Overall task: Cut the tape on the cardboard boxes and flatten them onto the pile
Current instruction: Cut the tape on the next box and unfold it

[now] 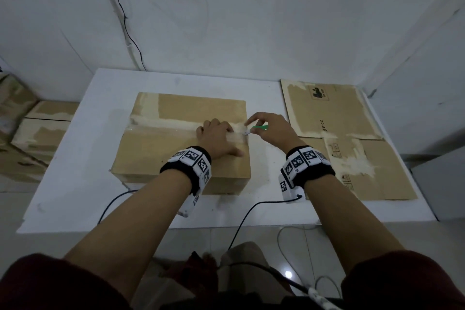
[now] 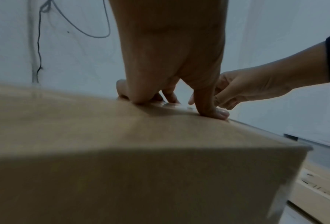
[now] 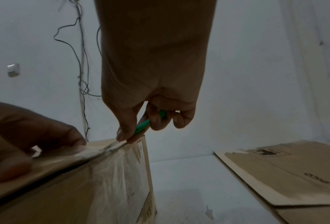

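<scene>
Head cam looks down from above at the box (image 1: 181, 138) on the table (image 1: 75, 158). Both wrist cams sit super close, facing the wall (image 3: 256, 60), sharing the box's right edge.

One sealed box (image 1: 181, 141), one green cutter (image 1: 260, 128), two flattened boxes (image 1: 334, 111), two hands (image 1: 219, 137).

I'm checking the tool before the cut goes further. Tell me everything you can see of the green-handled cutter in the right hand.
The green-handled cutter is a slim tool with a green, plastic-looking handle and a pale tip. The right hand pinches it near the front, the handle running back under the curled fingers. It slants down, with its tip at the taped seam on the right top edge of the brown cardboard box, beside the left hand. The blade itself is too small to make out.
</scene>
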`<state>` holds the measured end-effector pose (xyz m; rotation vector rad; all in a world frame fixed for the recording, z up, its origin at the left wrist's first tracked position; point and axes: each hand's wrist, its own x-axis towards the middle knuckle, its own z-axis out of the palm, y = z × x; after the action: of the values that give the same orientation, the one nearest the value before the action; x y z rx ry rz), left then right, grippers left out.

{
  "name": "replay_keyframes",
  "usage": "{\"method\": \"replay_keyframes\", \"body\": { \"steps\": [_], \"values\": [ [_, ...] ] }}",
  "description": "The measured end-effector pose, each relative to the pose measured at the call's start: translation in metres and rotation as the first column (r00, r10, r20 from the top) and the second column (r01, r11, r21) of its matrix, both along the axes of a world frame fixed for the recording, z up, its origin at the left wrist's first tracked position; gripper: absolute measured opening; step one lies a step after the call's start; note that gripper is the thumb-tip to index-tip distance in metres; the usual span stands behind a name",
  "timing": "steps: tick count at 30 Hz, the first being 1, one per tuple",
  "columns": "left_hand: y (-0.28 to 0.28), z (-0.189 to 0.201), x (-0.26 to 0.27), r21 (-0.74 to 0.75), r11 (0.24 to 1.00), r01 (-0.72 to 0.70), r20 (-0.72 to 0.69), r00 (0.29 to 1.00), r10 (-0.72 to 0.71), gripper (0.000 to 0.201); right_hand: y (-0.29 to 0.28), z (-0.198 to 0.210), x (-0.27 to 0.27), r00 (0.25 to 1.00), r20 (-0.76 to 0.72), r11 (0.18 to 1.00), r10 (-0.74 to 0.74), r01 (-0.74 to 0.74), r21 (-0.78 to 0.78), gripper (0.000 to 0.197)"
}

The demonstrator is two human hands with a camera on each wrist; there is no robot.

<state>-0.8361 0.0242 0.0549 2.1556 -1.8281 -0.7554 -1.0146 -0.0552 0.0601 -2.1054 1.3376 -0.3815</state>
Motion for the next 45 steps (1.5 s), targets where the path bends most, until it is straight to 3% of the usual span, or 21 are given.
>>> {"method": "replay_keyframes", "body": {
  "steps": [15,20,23,26,29,31,33,36,38,40,42,45],
  "values": [
    [0.002,-0.009,0.001,-0.126,0.991,-0.034,-0.097,0.995,0.022,0.065,0.013,-0.018,-0.01,0.979,0.172,0.989,-0.108,0.089,0.116,0.014],
    [-0.001,0.001,0.003,-0.205,0.977,-0.05,-0.108,0.994,0.028,0.063,0.019,-0.02,-0.018,0.981,0.182,0.974,-0.064,0.022,0.224,0.018],
    [-0.007,0.019,0.005,-0.359,0.932,-0.047,-0.063,0.998,0.026,0.065,0.022,-0.025,-0.021,0.972,0.215,0.969,-0.091,0.037,0.243,0.014],
    [-0.013,0.035,0.009,-0.548,0.836,-0.011,0.012,1.0,0.021,0.06,0.021,-0.031,-0.023,0.913,0.32,0.962,-0.254,0.204,0.182,0.011],
    [-0.011,0.042,0.01,-0.613,0.79,0.01,0.1,0.993,0.066,0.047,0.017,-0.027,-0.026,0.837,0.397,0.926,-0.377,0.33,0.182,0.016],
    [-0.001,0.047,0.007,-0.658,0.753,0.031,0.122,0.99,0.066,0.036,0.013,-0.024,-0.025,0.818,0.423,0.92,-0.389,0.326,0.216,0.012],
    [0.013,0.057,0.002,-0.68,0.733,0.019,0.113,0.99,0.08,0.04,0.01,-0.021,-0.023,0.788,0.471,0.915,-0.398,0.303,0.265,0.01],
    [0.028,0.056,-0.003,-0.458,0.889,0.002,0.192,0.977,0.096,0.034,0.011,-0.016,-0.015,0.752,0.511,0.899,-0.416,0.253,0.359,0.021],
    [0.036,0.04,-0.005,-0.271,0.962,-0.019,0.171,0.983,0.068,0.029,0.012,-0.015,-0.011,0.751,0.521,0.897,-0.407,0.222,0.382,0.021],
    [0.04,0.018,-0.007,-0.233,0.973,-0.003,0.191,0.98,0.049,0.052,0.01,-0.016,-0.007,0.772,0.515,0.912,-0.372,0.201,0.358,0.019],
    [0.037,0.001,-0.005,-0.245,0.97,0.007,0.285,0.956,0.065,0.075,0.008,-0.019,0.0,0.841,0.449,0.942,-0.302,0.19,0.277,0.019],
    [0.03,-0.011,0.0,-0.173,0.98,-0.099,0.191,0.973,0.132,0.086,0.009,-0.024,0.013,0.908,0.365,0.97,-0.206,0.14,0.198,0.022]
  ]
}}
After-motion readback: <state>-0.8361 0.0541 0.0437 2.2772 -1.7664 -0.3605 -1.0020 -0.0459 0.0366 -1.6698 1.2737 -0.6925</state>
